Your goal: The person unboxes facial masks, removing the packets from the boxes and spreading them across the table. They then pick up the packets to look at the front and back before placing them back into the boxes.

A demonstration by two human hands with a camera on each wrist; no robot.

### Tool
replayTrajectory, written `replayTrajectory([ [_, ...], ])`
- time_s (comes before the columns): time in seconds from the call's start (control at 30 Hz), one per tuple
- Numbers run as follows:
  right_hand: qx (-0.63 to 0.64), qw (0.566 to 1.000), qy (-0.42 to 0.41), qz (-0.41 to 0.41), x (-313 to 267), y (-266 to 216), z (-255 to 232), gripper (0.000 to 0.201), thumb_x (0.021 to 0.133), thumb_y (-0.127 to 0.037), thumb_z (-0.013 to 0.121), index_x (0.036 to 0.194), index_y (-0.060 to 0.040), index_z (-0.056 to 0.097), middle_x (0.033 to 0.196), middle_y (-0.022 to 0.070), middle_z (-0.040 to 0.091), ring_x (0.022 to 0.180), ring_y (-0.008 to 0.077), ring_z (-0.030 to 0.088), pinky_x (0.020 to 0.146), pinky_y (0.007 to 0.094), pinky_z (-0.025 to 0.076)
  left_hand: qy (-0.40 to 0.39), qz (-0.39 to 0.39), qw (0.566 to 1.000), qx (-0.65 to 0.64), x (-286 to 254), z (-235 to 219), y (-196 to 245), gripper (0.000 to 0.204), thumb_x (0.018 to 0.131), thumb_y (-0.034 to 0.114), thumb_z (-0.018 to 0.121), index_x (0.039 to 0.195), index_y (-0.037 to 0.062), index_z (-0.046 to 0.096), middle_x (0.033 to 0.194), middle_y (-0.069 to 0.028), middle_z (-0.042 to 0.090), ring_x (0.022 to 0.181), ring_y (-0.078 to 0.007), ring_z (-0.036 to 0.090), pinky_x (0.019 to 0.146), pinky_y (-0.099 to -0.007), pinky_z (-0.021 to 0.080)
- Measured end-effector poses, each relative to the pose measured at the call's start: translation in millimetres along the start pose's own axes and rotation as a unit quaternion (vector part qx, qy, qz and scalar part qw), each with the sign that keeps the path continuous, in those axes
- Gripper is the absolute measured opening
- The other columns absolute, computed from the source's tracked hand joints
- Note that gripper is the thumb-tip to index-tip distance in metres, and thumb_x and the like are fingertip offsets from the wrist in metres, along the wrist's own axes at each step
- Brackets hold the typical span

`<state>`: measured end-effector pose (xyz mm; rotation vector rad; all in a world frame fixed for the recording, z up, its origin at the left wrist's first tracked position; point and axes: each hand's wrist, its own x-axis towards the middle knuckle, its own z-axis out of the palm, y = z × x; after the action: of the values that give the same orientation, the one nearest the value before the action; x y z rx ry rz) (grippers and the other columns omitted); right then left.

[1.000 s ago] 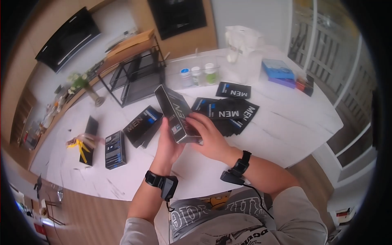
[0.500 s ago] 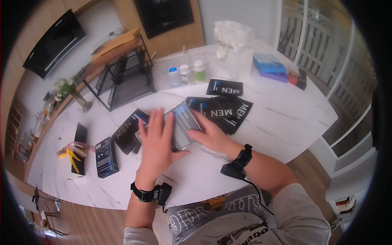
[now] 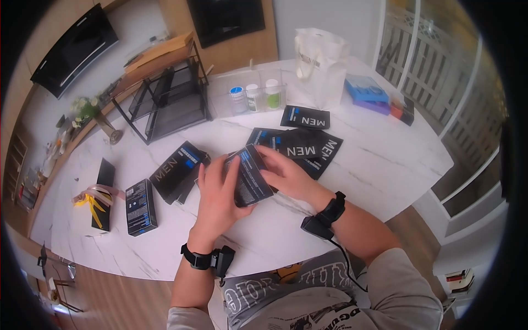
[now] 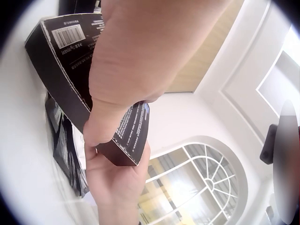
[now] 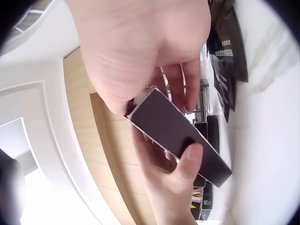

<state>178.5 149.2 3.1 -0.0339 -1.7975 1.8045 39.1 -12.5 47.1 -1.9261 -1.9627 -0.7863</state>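
Both hands grip one black box [image 3: 254, 179] above the table's middle, its printed face turned up. My left hand [image 3: 217, 201] holds its left side, with the thumb along the lower edge; in the right wrist view that thumb presses the box's plain narrow side [image 5: 173, 131]. My right hand [image 3: 291, 179] holds the upper right side, thumb on the printed face. In the left wrist view a barcode shows on the box [image 4: 70, 37]. Black MEN packets [image 3: 302, 144] lie beyond the right hand, and another stack of black packets [image 3: 175, 168] lies left of the left hand.
A second black box [image 3: 141, 208] and a ribboned box [image 3: 103, 192] stand at the left. Farther back are a mesh rack [image 3: 170, 104], a clear bin [image 3: 220, 102] with bottles, a white bag [image 3: 324, 71], a blue box [image 3: 366, 88] and a purple box [image 3: 368, 104].
The box has been turned over from its MEN face, and its text face now shows. My left hand, spread flat over its left side half a second ago, now curls round it.
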Motion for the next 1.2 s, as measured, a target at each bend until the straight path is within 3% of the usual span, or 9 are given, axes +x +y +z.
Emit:
replayTrajectory([
  [0.23, -0.139, 0.990, -0.029, 0.022, 3.2, -20.0, -10.2, 0.071, 0.092, -0.001, 0.060, 0.154, -0.0083, 0.025, 0.111, 0.0112, 0.060, 0.094, 0.0143, 0.062, 0.081, 0.0281, 0.052, -0.028, -0.006, 0.999, 0.033, -1.4, 0.9, 3.0, 0.104, 0.052, 0.021, 0.089, 0.145, 0.0079, 0.042, 0.140, -0.0230, 0.039, 0.130, -0.0411, 0.040, 0.114, -0.0607, 0.023],
  [0.33, -0.217, 0.974, 0.029, 0.056, -3.2, -34.6, -5.8, 0.065, 0.095, -0.001, 0.054, 0.153, -0.0088, 0.026, 0.112, 0.0097, 0.061, 0.093, 0.0126, 0.061, 0.080, 0.0261, 0.050, -0.015, -0.004, 1.000, 0.023, -1.2, 0.7, 0.4, 0.103, 0.053, 0.021, 0.089, 0.144, 0.0079, 0.043, 0.140, -0.0232, 0.038, 0.131, -0.0413, 0.039, 0.113, -0.0607, 0.023],
  [0.47, 0.005, 1.000, 0.031, 0.002, 1.6, -14.8, -9.8, 0.052, 0.099, -0.002, 0.050, 0.148, -0.0086, 0.037, 0.117, 0.0082, 0.061, 0.099, 0.0110, 0.059, 0.086, 0.0254, 0.048, -0.007, -0.003, 1.000, 0.007, -1.2, -1.1, -1.8, 0.102, 0.053, 0.021, 0.089, 0.144, 0.0075, 0.043, 0.142, -0.0238, 0.037, 0.132, -0.0419, 0.038, 0.114, -0.0586, 0.025],
  [0.6, -0.126, 0.989, 0.032, -0.068, 5.3, 8.7, -16.1, 0.032, 0.101, -0.009, 0.052, 0.132, -0.0007, 0.055, 0.129, 0.0060, 0.055, 0.102, 0.0120, 0.059, 0.092, 0.0264, 0.047, -0.005, -0.004, 1.000, -0.022, -0.8, -3.8, -2.2, 0.102, 0.055, 0.022, 0.088, 0.144, 0.0075, 0.043, 0.144, -0.0240, 0.035, 0.132, -0.0436, 0.036, 0.113, -0.0543, 0.027],
  [0.7, -0.086, 0.995, 0.020, -0.038, 2.9, 0.6, -9.7, 0.030, 0.103, -0.014, 0.049, 0.127, 0.0017, 0.058, 0.121, 0.0057, 0.060, 0.100, 0.0143, 0.061, 0.092, 0.0270, 0.047, -0.022, -0.018, 0.999, -0.026, -0.7, -15.0, 1.4, 0.101, 0.056, 0.022, 0.087, 0.146, 0.0099, 0.042, 0.144, -0.0235, 0.035, 0.132, -0.0439, 0.036, 0.111, -0.0512, 0.030],
  [0.73, -0.046, 0.994, -0.024, 0.097, 1.3, -7.1, -12.1, 0.033, 0.105, -0.019, 0.045, 0.125, 0.0022, 0.060, 0.116, 0.0065, 0.064, 0.104, 0.0169, 0.062, 0.094, 0.0284, 0.048, -0.032, -0.019, 0.999, -0.031, -1.1, -20.8, -0.1, 0.101, 0.056, 0.022, 0.087, 0.146, 0.0104, 0.042, 0.144, -0.0235, 0.036, 0.132, -0.0436, 0.037, 0.111, -0.0500, 0.031],
  [0.87, 0.051, 0.993, -0.025, 0.101, -2.1, -4.0, -0.6, 0.039, 0.107, -0.024, 0.041, 0.122, 0.0057, 0.061, 0.119, 0.0134, 0.066, 0.111, 0.0183, 0.063, 0.097, 0.0304, 0.049, -0.053, -0.027, 0.998, -0.011, 2.1, -55.7, -6.5, 0.101, 0.056, 0.023, 0.087, 0.146, 0.0101, 0.042, 0.143, -0.0242, 0.037, 0.131, -0.0433, 0.039, 0.110, -0.0470, 0.034],
  [1.1, 0.005, 0.997, -0.019, 0.070, 0.9, 5.7, -3.7, 0.030, 0.105, -0.017, 0.046, 0.115, 0.0063, 0.062, 0.110, 0.0145, 0.068, 0.100, 0.0203, 0.067, 0.090, 0.0308, 0.053, -0.079, -0.100, 0.989, 0.070, 10.8, -108.6, -75.1, 0.098, 0.059, 0.018, 0.086, 0.146, 0.0132, 0.042, 0.143, -0.0241, 0.041, 0.130, -0.0409, 0.044, 0.108, -0.0407, 0.040],
  [1.2, -0.018, 0.999, 0.017, 0.047, 1.8, 8.3, -3.1, 0.025, 0.103, -0.013, 0.047, 0.108, 0.0064, 0.063, 0.104, 0.0138, 0.068, 0.095, 0.0200, 0.068, 0.086, 0.0302, 0.054, -0.186, -0.171, 0.965, 0.077, 14.1, -100.1, -112.3, 0.096, 0.062, 0.032, 0.084, 0.147, 0.0176, 0.043, 0.145, -0.0177, 0.042, 0.133, -0.0366, 0.043, 0.114, -0.0523, 0.028],
])
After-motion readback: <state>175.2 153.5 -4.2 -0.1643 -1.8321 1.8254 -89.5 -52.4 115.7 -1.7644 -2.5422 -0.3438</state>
